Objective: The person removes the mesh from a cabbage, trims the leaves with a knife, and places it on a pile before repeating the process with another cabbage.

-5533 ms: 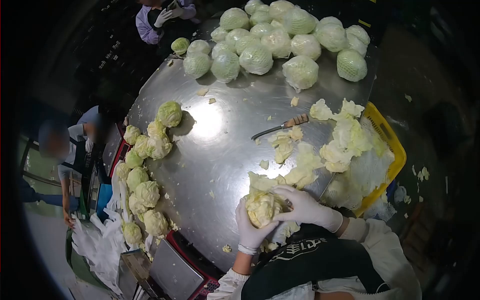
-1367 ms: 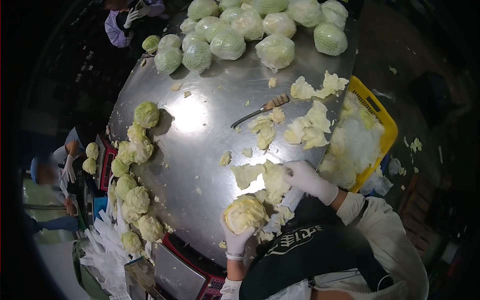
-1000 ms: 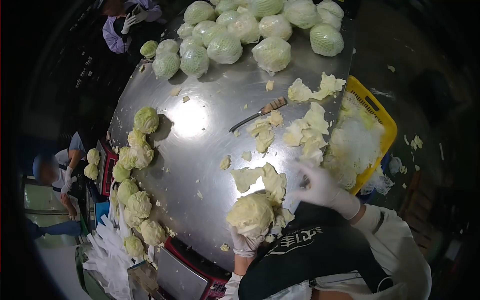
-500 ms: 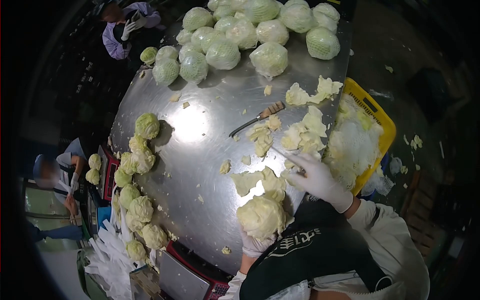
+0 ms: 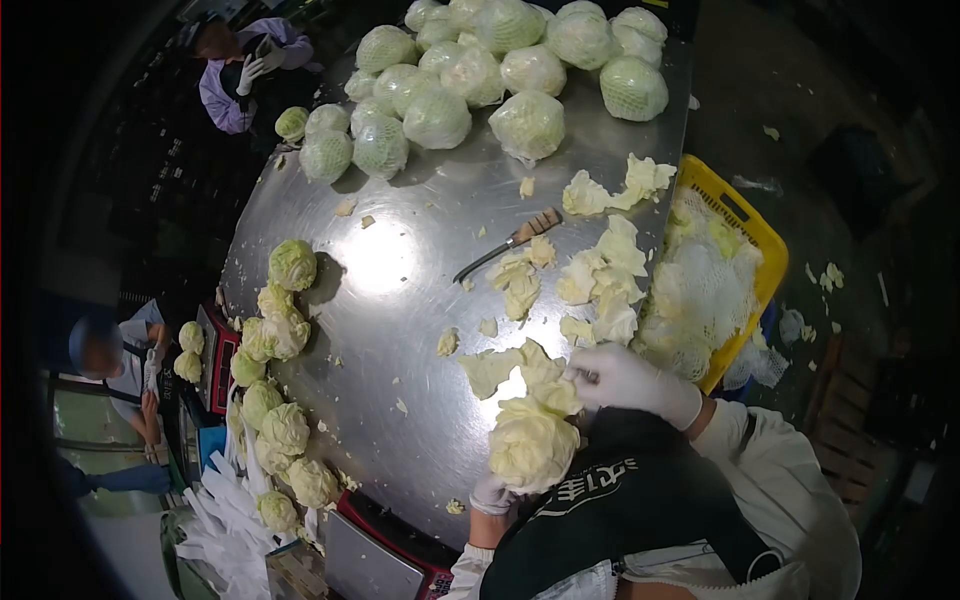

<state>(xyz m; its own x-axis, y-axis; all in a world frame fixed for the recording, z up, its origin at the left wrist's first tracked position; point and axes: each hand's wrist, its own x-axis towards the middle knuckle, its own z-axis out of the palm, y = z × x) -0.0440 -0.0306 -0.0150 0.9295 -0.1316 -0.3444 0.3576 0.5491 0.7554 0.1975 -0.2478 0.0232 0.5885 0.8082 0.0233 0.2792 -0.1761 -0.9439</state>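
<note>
One nearly round cabbage (image 5: pixel 535 445) sits folds-up in the left hand (image 5: pixel 493 495).

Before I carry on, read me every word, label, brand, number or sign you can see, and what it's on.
No text can be quoted with certainty.
Dark apron: large white characters, too tilted and blurred to read.
Scale keypad: key markings too small.
Dark background, upper left: pale marks, too blurred.

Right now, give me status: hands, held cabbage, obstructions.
Left hand holds cabbage from below. Right hand by loose leaves, grip unclear. Those leaves crowd the cabbage's far side; curved knife lies farther off on the table.
</note>
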